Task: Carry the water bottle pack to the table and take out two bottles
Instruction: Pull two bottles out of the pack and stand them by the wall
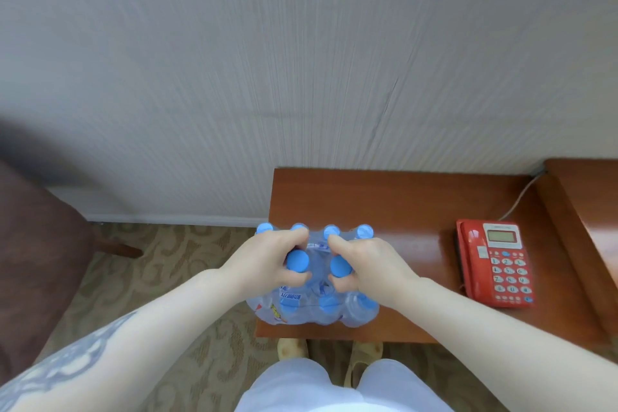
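Observation:
A shrink-wrapped pack of clear water bottles [312,306] with blue caps stands at the left front corner of the reddish-brown wooden table [394,204], its left side reaching just past the table's left edge. My left hand [267,261] is curled around the neck of a middle-row bottle, below its blue cap [297,260]. My right hand [366,264] grips the neighbouring middle bottle the same way under its cap [341,266]. The plastic wrap between my hands looks crumpled or torn; I cannot tell which.
A red desk phone [495,262] lies on the table's right part, its cord running back to the wall. A higher wooden ledge [588,204] borders the table on the right. A dark brown chair [40,251] stands left on patterned carpet. My feet are under the table's front edge.

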The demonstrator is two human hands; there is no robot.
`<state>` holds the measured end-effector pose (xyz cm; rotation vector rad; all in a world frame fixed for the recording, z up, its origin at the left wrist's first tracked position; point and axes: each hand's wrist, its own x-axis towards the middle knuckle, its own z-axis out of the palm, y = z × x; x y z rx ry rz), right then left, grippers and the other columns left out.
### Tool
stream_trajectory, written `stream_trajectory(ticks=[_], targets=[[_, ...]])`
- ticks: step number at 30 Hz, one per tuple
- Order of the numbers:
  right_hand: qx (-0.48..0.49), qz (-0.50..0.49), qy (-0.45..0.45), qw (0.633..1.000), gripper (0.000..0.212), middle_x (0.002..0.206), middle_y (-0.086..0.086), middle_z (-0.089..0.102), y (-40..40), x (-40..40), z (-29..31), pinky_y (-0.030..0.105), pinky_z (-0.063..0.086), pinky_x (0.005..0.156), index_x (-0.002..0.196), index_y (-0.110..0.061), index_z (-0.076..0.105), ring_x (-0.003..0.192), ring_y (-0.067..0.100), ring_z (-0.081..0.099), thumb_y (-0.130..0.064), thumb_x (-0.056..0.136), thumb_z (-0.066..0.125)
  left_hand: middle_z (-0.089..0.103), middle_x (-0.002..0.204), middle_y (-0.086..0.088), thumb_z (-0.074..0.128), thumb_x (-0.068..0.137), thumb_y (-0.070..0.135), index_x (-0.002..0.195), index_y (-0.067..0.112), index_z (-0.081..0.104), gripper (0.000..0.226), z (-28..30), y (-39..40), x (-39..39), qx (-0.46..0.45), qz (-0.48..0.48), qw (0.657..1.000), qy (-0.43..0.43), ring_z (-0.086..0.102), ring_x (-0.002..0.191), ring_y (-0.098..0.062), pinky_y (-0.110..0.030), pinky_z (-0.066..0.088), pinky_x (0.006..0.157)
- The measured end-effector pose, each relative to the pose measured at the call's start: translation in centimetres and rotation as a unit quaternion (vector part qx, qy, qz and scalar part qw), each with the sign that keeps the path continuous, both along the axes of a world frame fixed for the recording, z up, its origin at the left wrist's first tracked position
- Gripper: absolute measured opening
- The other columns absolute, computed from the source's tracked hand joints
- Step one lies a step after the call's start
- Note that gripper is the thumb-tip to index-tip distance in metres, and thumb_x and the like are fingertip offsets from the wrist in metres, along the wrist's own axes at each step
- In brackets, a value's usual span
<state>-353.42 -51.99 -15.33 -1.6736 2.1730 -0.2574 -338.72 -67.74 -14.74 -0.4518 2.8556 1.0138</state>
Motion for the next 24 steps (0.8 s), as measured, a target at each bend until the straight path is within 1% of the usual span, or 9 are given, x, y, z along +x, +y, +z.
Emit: stream_trajectory(ticks=[3,6,8,11,16,18,20,22,24], targets=[[-0.049,0.005,0.001,0.999,0.03,0.061,-0.001,0.042,0.0,0.1,1.3,0.031,0.029,0.051,0.095,-0.01,0.051,0.055,0.022,0.034,-0.024,0.075,0.069,0.041,0.061,0.005,0.078,0.075,0.021,0.076,0.02,0.041,0.037,1.7,0.0,0.3,0.006,0.002,1.0,0.028,0.033,0.058,-0.015,-0.032,0.032,0.054],[-0.103,-0.007,-0.004,0.995,0.032,0.055,-0.001,0.038,0.0,-0.2,3.1,0.031,0.032,0.046,0.087,-0.008,0.053,0.051,0.022,0.028,-0.022,0.068,0.075,0.045,0.062,0.0,0.079,0.073,0.019,0.076,0.017,0.044,0.035,3.6,-0.6,0.0,0.01,0.004,0.999,0.053,0.032,0.059,-0.012,-0.029,0.031,0.054],[-0.118,-0.001,-0.002,0.993,0.032,0.054,-0.001,0.035,0.2,-0.3,4.2,0.031,0.031,0.046,0.085,-0.007,0.052,0.05,0.021,0.026,-0.022,0.067,0.075,0.041,0.061,0.005,0.079,0.073,0.018,0.075,0.019,0.042,0.037,4.7,-0.7,-0.2,0.004,-0.016,0.998,0.057,0.031,0.058,-0.012,-0.027,0.03,0.053],[-0.147,-0.005,-0.013,0.989,0.033,0.054,-0.002,0.034,0.7,-0.4,5.4,0.03,0.028,0.045,0.079,-0.006,0.05,0.052,0.02,0.024,-0.02,0.066,0.077,0.042,0.062,0.007,0.079,0.074,0.017,0.075,0.02,0.043,0.036,6.0,-0.7,-0.5,0.018,-0.033,0.997,0.07,0.033,0.058,-0.011,-0.031,0.034,0.054],[-0.161,-0.031,-0.053,0.985,0.036,0.055,0.007,0.044,1.2,-0.2,6.9,0.037,0.037,0.047,0.078,-0.015,0.04,0.053,0.023,0.031,-0.019,0.068,0.074,0.041,0.059,0.011,0.081,0.072,0.015,0.075,0.022,0.047,0.035,7.4,-1.3,-1.1,0.023,-0.032,0.994,0.098,0.036,0.056,-0.008,-0.017,0.031,0.052],[-0.191,-0.056,-0.077,0.977,0.036,0.053,-0.005,0.04,1.2,-0.8,7.7,0.026,0.034,0.046,0.078,-0.022,0.039,0.049,0.014,0.033,-0.024,0.069,0.073,0.045,0.061,0.011,0.083,0.072,0.013,0.076,0.019,0.052,0.032,7.9,-1.6,-1.6,0.045,-0.011,0.991,0.125,0.04,0.057,-0.007,-0.015,0.033,0.053],[-0.204,-0.078,-0.081,0.972,0.033,0.053,-0.009,0.039,1.1,-1.7,8.6,0.022,0.032,0.045,0.077,-0.024,0.04,0.049,0.013,0.036,-0.03,0.07,0.071,0.048,0.062,0.011,0.085,0.072,0.013,0.077,0.017,0.056,0.03,8.3,-2.0,-2.3,0.056,-0.002,0.988,0.143,0.043,0.059,-0.006,-0.015,0.035,0.055],[-0.2,-0.075,-0.074,0.974,0.03,0.053,-0.006,0.043,1.3,-2.1,9.0,0.027,0.036,0.046,0.078,-0.023,0.042,0.049,0.015,0.039,-0.034,0.071,0.069,0.049,0.063,0.01,0.084,0.072,0.019,0.078,0.019,0.056,0.028,8.6,-1.9,-2.8,0.055,-0.02,0.987,0.146,0.045,0.059,-0.005,-0.015,0.036,0.056],[-0.215,-0.081,-0.086,0.97,0.028,0.055,-0.001,0.048,1.6,-2.1,9.0,0.028,0.038,0.046,0.078,-0.024,0.044,0.052,0.018,0.044,-0.039,0.072,0.067,0.053,0.065,0.006,0.078,0.07,0.033,0.077,0.025,0.055,0.026,8.9,-2.0,-3.0,0.063,-0.017,0.985,0.16,0.044,0.059,-0.004,-0.014,0.036,0.055]])
